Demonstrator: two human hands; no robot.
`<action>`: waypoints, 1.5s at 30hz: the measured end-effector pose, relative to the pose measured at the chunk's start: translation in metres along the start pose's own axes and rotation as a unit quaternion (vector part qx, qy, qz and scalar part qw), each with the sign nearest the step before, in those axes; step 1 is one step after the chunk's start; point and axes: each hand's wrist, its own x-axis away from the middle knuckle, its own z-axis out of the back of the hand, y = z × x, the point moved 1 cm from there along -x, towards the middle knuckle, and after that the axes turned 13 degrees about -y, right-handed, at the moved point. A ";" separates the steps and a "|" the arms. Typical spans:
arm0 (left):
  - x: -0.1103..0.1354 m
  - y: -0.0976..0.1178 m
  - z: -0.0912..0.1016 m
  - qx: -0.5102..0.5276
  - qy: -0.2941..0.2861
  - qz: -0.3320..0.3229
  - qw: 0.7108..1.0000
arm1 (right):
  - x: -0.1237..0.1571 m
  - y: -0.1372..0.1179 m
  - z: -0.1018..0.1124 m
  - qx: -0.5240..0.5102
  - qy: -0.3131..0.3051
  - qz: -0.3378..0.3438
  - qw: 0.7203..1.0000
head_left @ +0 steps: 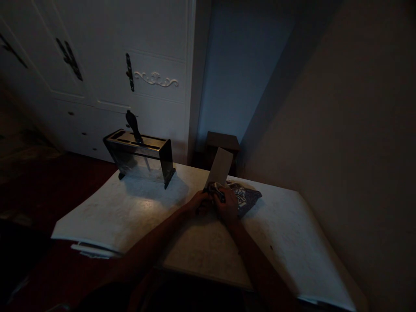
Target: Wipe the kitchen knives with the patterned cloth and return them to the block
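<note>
1. Nearest to me: both forearms come up from the bottom edge over the table (136, 212), which has a pale top in dim light.
2. Left hand (199, 203): fingers curled shut round the lower end of the cleaver (221, 167). The handle is hidden in the grip.
3. Right hand (228, 207): touching the left, closed on a bunch of the cloth (245, 197) at the blade's base.
4. Cleaver: mid-table, the wide blade stands near upright above both hands, leaning slightly right.
5. Cloth: dark and patterned. The loose part lies on the table just right of the right hand.
6. Further back on the left: a knife block (139, 158) with clear sides near the table's far edge. I see one knife (133, 125) in it, dark handle up.
7. Beyond the table: a brown stool (222, 142), a white cupboard (156, 52) to the left and a wall (357, 130) to the right.
</note>
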 end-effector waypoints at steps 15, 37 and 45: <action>0.007 0.010 0.001 0.083 -0.017 -0.047 0.995 | -0.010 0.014 0.013 -0.152 0.121 -0.256 0.947; 0.000 0.001 0.002 -0.141 0.004 -0.016 0.990 | -0.009 -0.014 0.015 -0.003 -0.054 0.136 0.989; 0.006 0.011 -0.002 -0.113 -0.022 0.023 0.993 | -0.009 -0.003 0.015 0.016 -0.062 0.087 0.994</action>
